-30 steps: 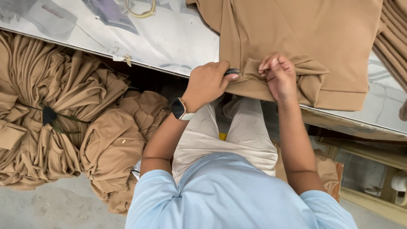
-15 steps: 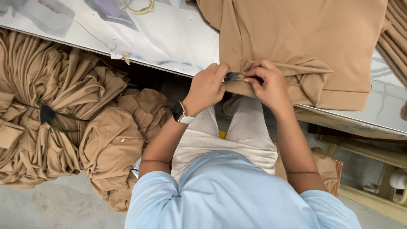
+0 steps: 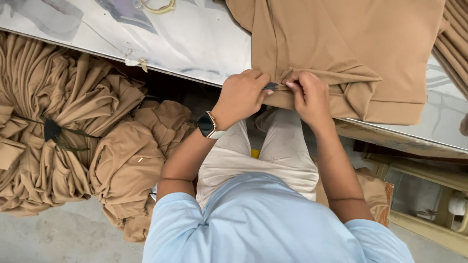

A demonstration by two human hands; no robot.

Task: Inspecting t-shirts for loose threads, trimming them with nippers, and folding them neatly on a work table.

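A tan garment [image 3: 341, 44] lies spread on a shiny metal table [image 3: 195, 44], its lower edge bunched at the table's near rim. My left hand [image 3: 241, 95], a smartwatch on its wrist, holds a small dark tool [image 3: 271, 86] against that bunched hem. My right hand [image 3: 309, 97] pinches the fabric fold right beside the tool, fingertips almost touching the left hand's.
Tied bundles of tan cloth [image 3: 63, 136] are heaped on the floor at the left, below the table. More tan fabric [image 3: 456, 39] is stacked at the table's right. A yellowish loop [image 3: 158, 6] lies at the far edge. A wooden frame [image 3: 429, 195] stands at the lower right.
My two hands have closed in on each other at the hem. The left hand brought the small tool rightward to the fold that the right hand grips.
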